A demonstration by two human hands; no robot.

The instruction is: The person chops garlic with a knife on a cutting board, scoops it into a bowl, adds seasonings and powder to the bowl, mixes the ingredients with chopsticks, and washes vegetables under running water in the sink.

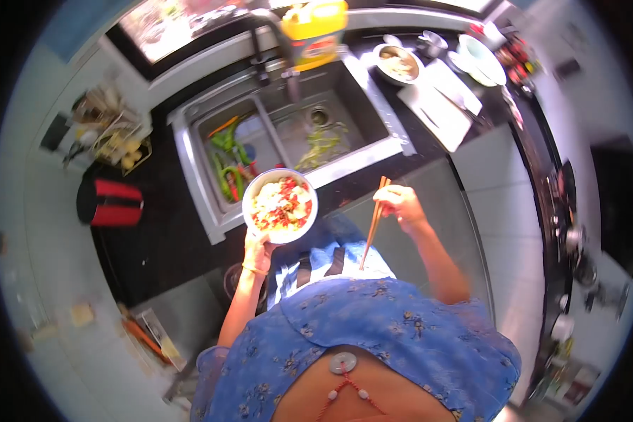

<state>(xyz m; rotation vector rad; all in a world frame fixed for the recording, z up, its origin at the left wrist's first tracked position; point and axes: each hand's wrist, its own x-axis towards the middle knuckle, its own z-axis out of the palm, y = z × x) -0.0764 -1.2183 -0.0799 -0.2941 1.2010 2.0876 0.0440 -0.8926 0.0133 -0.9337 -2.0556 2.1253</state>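
Observation:
A white bowl (280,206) of food with red and pale pieces is held up by my left hand (259,251), whose fingers are at its lower left rim. The bowl is in front of the sink's near edge. To the right, my right hand (402,205) is closed round a pair of wooden chopsticks (373,228), which point down toward my body, apart from the bowl. Most of the left fingers are hidden under the bowl.
Green and red peppers (226,158) lie in the left basin of the steel sink (392,137); green scraps are in the right one. A yellow jug (316,35) stands behind. A white board (442,105), bowls and a red-and-black container (116,202) are on the dark counter.

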